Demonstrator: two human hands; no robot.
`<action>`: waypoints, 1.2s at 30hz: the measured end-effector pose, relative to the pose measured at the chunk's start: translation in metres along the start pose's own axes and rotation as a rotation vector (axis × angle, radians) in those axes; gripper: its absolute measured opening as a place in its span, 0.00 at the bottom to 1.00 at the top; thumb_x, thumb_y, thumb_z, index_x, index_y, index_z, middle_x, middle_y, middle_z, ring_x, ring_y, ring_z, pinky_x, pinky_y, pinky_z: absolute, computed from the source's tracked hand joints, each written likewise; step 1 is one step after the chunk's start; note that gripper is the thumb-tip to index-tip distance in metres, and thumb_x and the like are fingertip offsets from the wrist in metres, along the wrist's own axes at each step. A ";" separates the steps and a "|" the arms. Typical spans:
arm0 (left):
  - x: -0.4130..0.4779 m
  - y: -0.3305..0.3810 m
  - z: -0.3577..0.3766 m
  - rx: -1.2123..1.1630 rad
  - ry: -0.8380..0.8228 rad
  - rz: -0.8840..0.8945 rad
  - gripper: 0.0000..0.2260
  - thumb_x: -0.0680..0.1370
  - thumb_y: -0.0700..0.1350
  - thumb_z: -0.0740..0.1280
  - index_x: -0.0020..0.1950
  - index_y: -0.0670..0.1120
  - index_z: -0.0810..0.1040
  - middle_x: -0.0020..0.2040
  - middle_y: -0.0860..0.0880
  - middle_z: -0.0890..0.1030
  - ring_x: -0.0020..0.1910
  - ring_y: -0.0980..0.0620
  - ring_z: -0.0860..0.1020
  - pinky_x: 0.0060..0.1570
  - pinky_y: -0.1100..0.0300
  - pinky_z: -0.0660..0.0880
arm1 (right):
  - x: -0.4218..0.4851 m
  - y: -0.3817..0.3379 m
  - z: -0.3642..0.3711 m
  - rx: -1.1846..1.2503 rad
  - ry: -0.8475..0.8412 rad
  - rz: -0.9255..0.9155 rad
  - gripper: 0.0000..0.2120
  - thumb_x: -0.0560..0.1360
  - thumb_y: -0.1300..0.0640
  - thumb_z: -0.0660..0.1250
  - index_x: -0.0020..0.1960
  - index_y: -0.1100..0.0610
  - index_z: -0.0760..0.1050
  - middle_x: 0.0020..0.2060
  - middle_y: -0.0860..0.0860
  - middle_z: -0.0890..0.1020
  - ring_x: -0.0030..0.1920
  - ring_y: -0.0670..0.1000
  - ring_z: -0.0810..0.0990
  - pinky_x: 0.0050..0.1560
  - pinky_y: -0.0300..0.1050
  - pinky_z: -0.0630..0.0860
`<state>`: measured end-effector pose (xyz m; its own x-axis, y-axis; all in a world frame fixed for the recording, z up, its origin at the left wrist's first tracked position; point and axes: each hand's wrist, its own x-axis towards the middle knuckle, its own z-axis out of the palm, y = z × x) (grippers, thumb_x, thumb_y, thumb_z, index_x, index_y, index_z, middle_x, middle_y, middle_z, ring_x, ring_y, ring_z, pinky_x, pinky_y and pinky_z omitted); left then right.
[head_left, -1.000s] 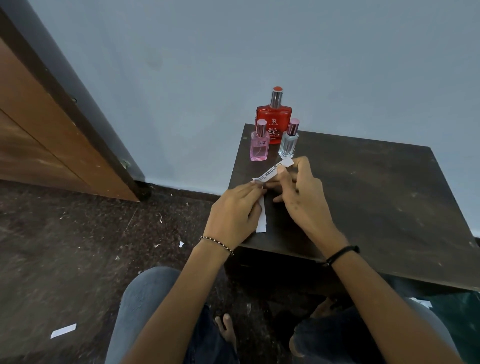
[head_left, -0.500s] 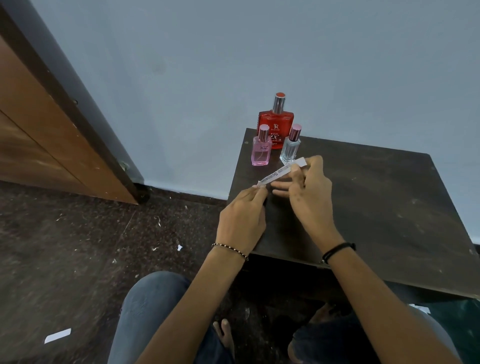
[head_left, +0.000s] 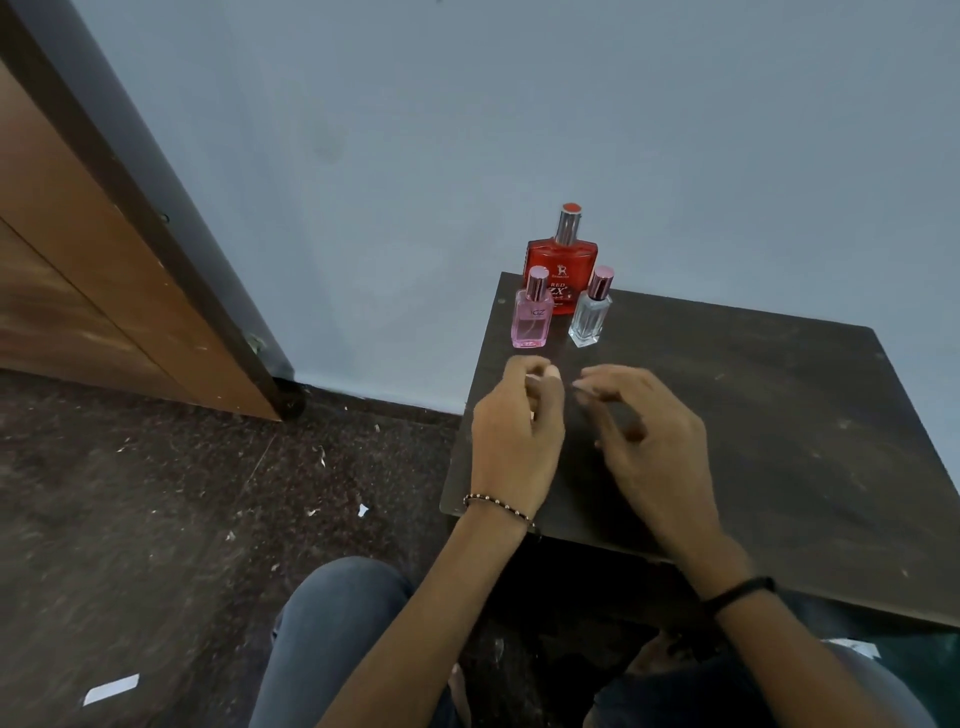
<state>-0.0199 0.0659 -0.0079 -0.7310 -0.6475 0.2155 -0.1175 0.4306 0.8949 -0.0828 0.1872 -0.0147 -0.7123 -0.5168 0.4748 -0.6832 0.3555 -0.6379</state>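
hands: left hand (head_left: 514, 431) curled round a paper strip (head_left: 531, 380), only a white sliver showing; right hand (head_left: 654, 441) loose, empty | place: over the bench (head_left: 779, 415), just short of the pink bottle (head_left: 531, 325) and clear bottle (head_left: 589, 319) | progress: strip apparently not yet stuck on; labelling left.

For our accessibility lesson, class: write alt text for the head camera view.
A left hand curls round a barely visible white paper scrap beside a loosely curled right hand, above a dark table. Beyond them stand a red perfume bottle, a pink bottle and a clear bottle.
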 end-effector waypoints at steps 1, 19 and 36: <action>0.002 0.002 0.000 -0.118 -0.028 -0.130 0.08 0.82 0.49 0.63 0.56 0.47 0.78 0.42 0.53 0.83 0.40 0.57 0.82 0.45 0.57 0.82 | -0.004 0.000 0.003 -0.032 -0.020 -0.048 0.08 0.78 0.60 0.69 0.56 0.54 0.82 0.58 0.46 0.81 0.55 0.42 0.80 0.51 0.42 0.81; 0.009 -0.013 0.009 -0.457 -0.112 -0.264 0.06 0.81 0.40 0.67 0.56 0.41 0.80 0.49 0.43 0.86 0.44 0.53 0.86 0.44 0.59 0.83 | 0.076 0.025 0.020 -0.030 -0.039 0.444 0.33 0.75 0.44 0.72 0.73 0.58 0.65 0.68 0.54 0.76 0.66 0.52 0.77 0.65 0.50 0.76; 0.031 0.031 0.041 -0.259 -0.196 -0.105 0.10 0.81 0.53 0.64 0.48 0.52 0.83 0.38 0.60 0.81 0.41 0.72 0.78 0.41 0.78 0.73 | 0.031 0.021 -0.023 0.277 0.014 0.393 0.07 0.82 0.52 0.62 0.57 0.53 0.70 0.44 0.48 0.81 0.40 0.42 0.81 0.37 0.35 0.79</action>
<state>-0.0739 0.0853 0.0107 -0.8420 -0.5361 0.0603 -0.0426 0.1775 0.9832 -0.1225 0.1971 0.0007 -0.9114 -0.3738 0.1721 -0.2945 0.3005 -0.9072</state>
